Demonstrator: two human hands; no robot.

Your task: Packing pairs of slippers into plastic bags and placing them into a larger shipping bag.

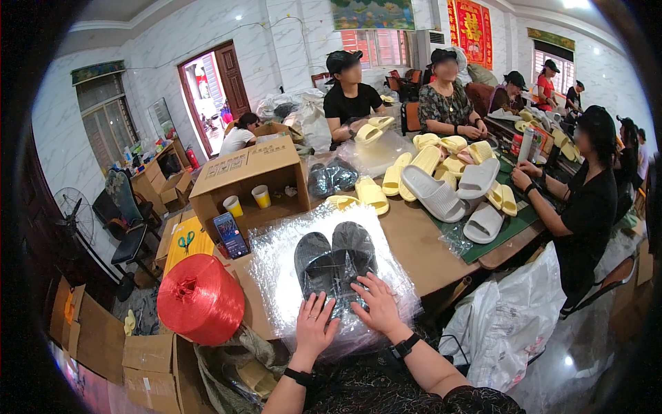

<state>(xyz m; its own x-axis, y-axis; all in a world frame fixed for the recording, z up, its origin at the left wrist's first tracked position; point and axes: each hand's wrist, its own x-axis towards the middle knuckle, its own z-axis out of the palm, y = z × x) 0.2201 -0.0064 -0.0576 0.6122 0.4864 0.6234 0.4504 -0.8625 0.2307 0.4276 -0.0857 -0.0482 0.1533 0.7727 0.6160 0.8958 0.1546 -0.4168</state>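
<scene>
A pair of black slide slippers lies side by side on a stack of clear plastic bags, toes pointing away from me; a clear film seems to cover them. My left hand rests flat near the heel of the left slipper, fingers stretched out. Across from it, my right hand lies with spread fingers over the heel of the right slipper. Neither hand grips anything. Both wrists wear dark bands.
A big red twine spool stands left of the bags. Behind it are a propped phone, green scissors and an open cardboard box with two cups. Yellow and grey slippers pile up at right, by a white sack. Co-workers sit around.
</scene>
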